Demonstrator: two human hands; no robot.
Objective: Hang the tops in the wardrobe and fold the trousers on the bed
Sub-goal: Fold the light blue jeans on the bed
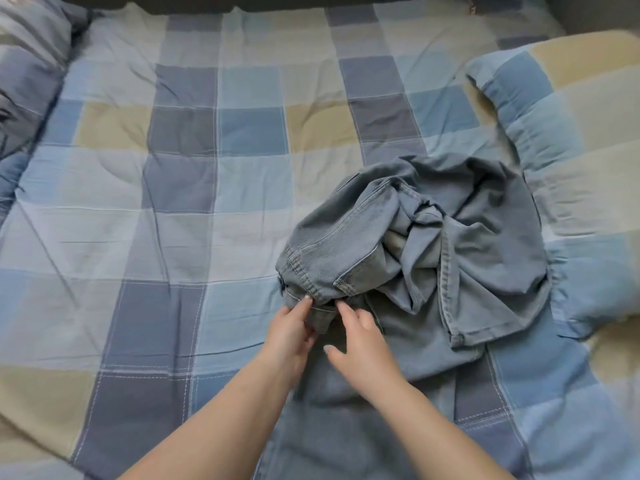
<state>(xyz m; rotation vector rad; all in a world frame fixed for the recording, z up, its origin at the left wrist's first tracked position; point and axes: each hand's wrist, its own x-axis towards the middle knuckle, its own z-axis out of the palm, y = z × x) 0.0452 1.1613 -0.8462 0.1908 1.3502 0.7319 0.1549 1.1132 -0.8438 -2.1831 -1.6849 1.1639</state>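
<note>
A pair of grey-blue denim trousers (415, 258) is observed lying crumpled on the checked bedcover (180, 188), right of centre, with one part bunched into a heap and another part spread flat toward the near edge of the bed. A folded duvet (568, 109) in the same check is seen beside the heap at right. The waistband end of the trousers is pinched by the left hand (294, 327), thumb and fingertips closed on the stitched edge. The right hand (360, 337) is held just beside it with fingers extended toward the same edge; whether the cloth is actually gripped by it cannot be told, and the hand is recorded as relaxed and unclenched. The denim is judged to be fairly heavy and soft, limp, not slippery, not fragile; thick seams and the waistband are expected to hold creases poorly. The waistband corners are judged the best places to be taken hold of, so that the legs can be shaken out and laid flat before folding. No brand, label or legible writing is found on the trousers or bedding.
</note>
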